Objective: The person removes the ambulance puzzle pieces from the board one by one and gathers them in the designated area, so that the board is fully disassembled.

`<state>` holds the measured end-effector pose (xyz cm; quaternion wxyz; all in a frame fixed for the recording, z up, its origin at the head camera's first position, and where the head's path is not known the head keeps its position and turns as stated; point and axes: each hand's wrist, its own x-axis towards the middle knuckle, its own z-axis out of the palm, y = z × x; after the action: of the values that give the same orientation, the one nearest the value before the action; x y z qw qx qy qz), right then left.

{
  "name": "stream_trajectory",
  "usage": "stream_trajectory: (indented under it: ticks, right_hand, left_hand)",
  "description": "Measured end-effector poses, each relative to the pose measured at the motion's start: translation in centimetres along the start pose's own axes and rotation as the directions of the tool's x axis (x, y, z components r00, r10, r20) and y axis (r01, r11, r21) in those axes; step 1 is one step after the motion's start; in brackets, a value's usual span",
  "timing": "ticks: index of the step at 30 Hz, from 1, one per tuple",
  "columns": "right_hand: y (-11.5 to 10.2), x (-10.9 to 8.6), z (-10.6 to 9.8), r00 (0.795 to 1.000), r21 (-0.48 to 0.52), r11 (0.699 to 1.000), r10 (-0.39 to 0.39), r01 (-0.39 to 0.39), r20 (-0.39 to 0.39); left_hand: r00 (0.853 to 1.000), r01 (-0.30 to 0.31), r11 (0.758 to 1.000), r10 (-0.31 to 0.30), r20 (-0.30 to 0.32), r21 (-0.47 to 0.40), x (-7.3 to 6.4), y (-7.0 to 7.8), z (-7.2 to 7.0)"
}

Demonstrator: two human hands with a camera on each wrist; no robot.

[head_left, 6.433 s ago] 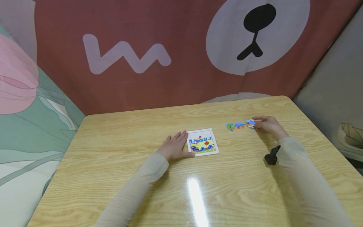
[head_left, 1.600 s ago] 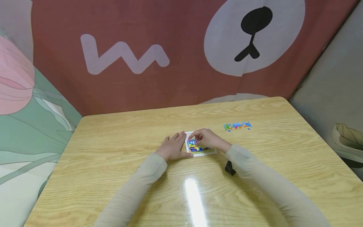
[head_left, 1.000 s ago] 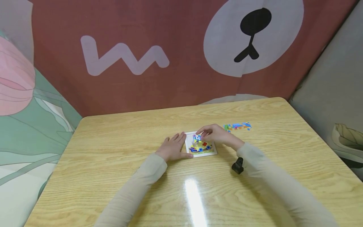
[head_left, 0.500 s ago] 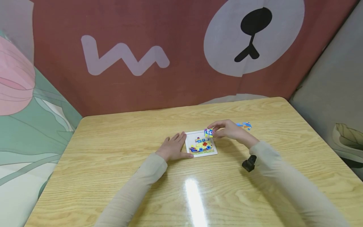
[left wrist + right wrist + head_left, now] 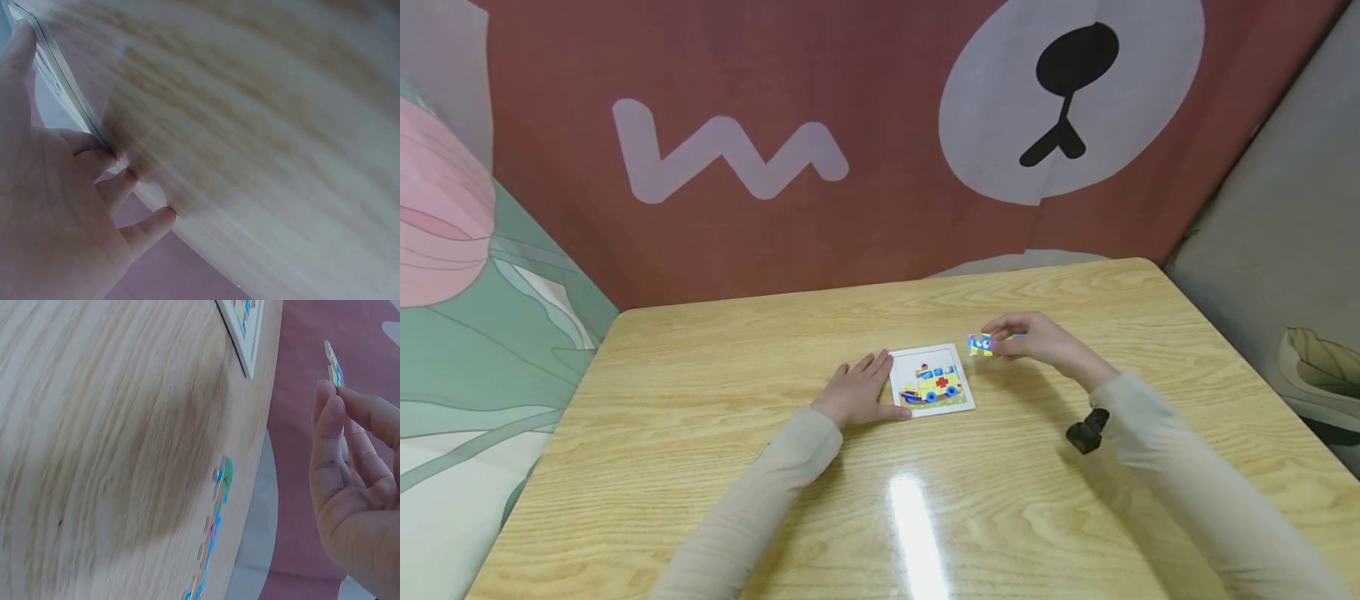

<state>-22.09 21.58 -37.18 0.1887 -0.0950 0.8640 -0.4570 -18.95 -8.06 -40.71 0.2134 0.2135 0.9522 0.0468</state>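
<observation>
My right hand (image 5: 1037, 340) pinches a jigsaw piece (image 5: 979, 345) printed with cartoon eyes, held above the table to the right of a white puzzle frame (image 5: 934, 346). In the right wrist view this piece (image 5: 336, 369) sits between thumb and fingertips. Inside the frame lies a partly filled picture of a yellow ambulance (image 5: 936, 383); its upper left shows bare white board. My left hand (image 5: 857, 392) rests with spread fingers along the frame's left edge. A row of joined jigsaw pieces (image 5: 215, 519) lies on the table, mostly hidden behind the right hand in the head view.
The wooden table (image 5: 737, 358) carries the frame. A black wrist device (image 5: 1086, 432) hangs under the right sleeve. Behind the table stands a reddish-brown printed curtain (image 5: 775, 225).
My right hand first came from the row of pieces to the frame, then lifted the cartoon-eyes piece out of the picture and carried it right. The left hand stayed at the frame.
</observation>
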Motion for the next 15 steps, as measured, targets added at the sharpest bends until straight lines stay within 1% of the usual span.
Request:
stream_trajectory:
  ticks: [4, 10, 15]
  right_hand:
    - [0.6, -0.4, -0.7, 1.0, 0.005, 1.0, 0.012, -0.012, 0.008]
    - [1.6, -0.8, -1.5, 1.0, 0.005, 1.0, 0.015, -0.015, -0.007]
    - [2.3, -0.9, -1.9, 1.0, 0.004, 1.0, 0.02, -0.02, -0.001]
  left_hand:
    - [1.0, 0.002, 1.0, -0.002, 0.004, -0.006, 0.0, 0.2, 0.1]
    - [1.0, 0.006, 1.0, -0.006, 0.002, -0.001, 0.0, 0.4, -0.1]
    - [1.0, 0.005, 1.0, -0.005, 0.004, -0.006, 0.0, 0.4, -0.1]
